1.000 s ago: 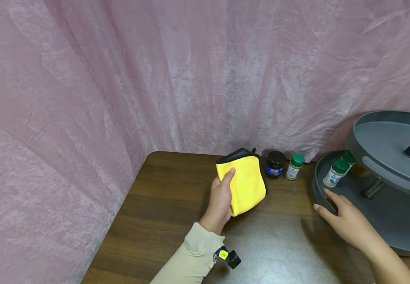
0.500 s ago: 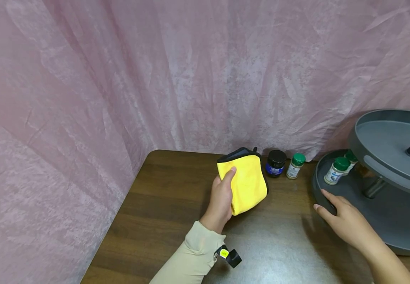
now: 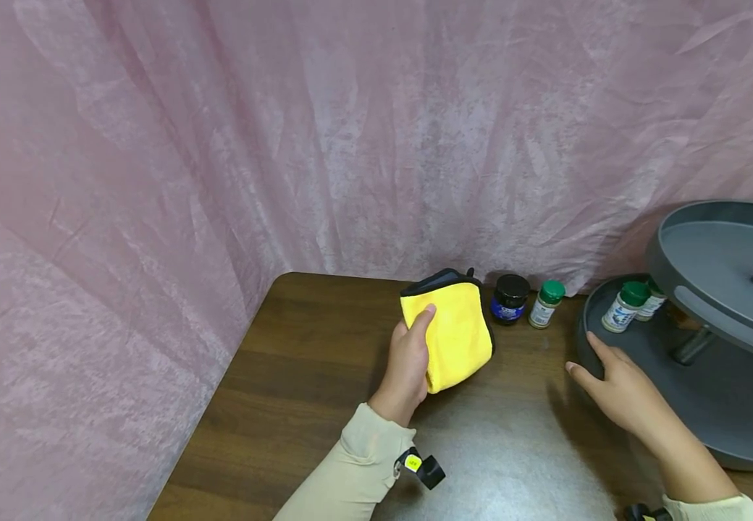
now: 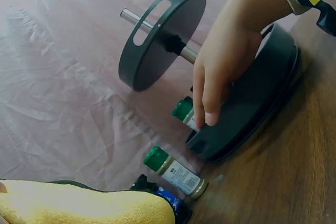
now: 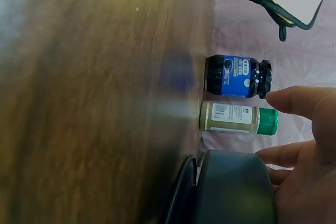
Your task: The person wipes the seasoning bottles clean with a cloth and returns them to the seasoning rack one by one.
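Observation:
My left hand (image 3: 407,364) grips a folded yellow cloth (image 3: 456,336) with dark trim, thumb on its front face. It is held up over the wooden table, left of a dark jar with a blue label (image 3: 510,299) and a green-capped spice bottle (image 3: 547,305). My right hand (image 3: 624,391) is at the left rim of a grey two-tier turntable's lower tray (image 3: 735,412). Its fingers reach over the rim, and the thumb (image 5: 294,99) stands apart outside. Two more green-capped spice bottles (image 3: 624,307) stand in that tray, the rear one partly hidden.
The turntable's upper tray (image 3: 728,253) overhangs the lower one on a metal post (image 3: 692,346). A brownish item beneath it is mostly hidden. Pink curtain (image 3: 350,145) hangs behind and left of the table (image 3: 272,405).
The bottles in the lower tray have shifted back and right, and the rear one shows more. My right hand has moved slightly left and back. My left hand keeps its grip on the cloth.

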The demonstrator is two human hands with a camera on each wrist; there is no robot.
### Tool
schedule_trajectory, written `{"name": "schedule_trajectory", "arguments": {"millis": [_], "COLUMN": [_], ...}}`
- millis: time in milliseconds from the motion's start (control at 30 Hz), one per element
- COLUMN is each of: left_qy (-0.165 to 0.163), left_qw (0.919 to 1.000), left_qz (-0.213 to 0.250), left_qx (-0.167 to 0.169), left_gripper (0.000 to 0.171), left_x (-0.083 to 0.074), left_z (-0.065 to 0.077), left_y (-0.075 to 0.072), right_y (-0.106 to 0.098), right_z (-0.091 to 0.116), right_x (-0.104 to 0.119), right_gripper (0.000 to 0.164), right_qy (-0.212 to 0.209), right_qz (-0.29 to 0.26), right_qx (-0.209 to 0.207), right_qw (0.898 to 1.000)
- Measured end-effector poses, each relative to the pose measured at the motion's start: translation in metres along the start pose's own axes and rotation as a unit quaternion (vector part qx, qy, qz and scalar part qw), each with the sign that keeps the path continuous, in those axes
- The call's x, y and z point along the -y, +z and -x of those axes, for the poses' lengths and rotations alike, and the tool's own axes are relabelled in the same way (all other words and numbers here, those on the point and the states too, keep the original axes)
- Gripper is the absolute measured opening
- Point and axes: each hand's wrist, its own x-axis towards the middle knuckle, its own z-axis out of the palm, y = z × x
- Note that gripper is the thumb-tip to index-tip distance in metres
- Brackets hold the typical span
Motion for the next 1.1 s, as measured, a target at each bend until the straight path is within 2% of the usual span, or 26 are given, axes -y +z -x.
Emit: {"name": "schedule_trajectory", "arguments": {"millis": [367, 533, 767, 933, 1100], "left_qy": [0.006, 0.002, -0.005, -0.003, -0.004], "left_qw": [0.9999, 1.0000, 0.9999, 1.0000, 0.9999], "left_qz": [0.008, 0.002, -0.005, -0.003, -0.003], "left_qx": [0.010, -0.001, -0.010, -0.007, -0.010], "left_gripper": [0.040, 0.042, 0.044, 0.044, 0.043], "left_x": [-0.002, -0.003, -0.003, -0.002, -0.002], "left_z": [-0.001, -0.001, -0.001, -0.001, -0.001], "left_y": [0.000, 0.000, -0.002, -0.001, -0.001], "right_y": [-0.001, -0.001, 0.000, 0.002, 0.003], "right_z": [-0.010, -0.015, -0.024, -0.033, -0.046], "right_x": [0.004, 0.015, 0.033, 0.042, 0.047], "right_gripper": [0.085, 0.082, 0.073, 0.072, 0.069], "right_qy": [0.010, 0.013, -0.011, -0.021, -0.019], "right_qz": [-0.014, -0.039, -0.086, -0.117, -0.160], "right_qx": [-0.009, -0.057, -0.138, -0.161, -0.162], "right_qw": [1.000, 0.998, 0.987, 0.980, 0.974]}}
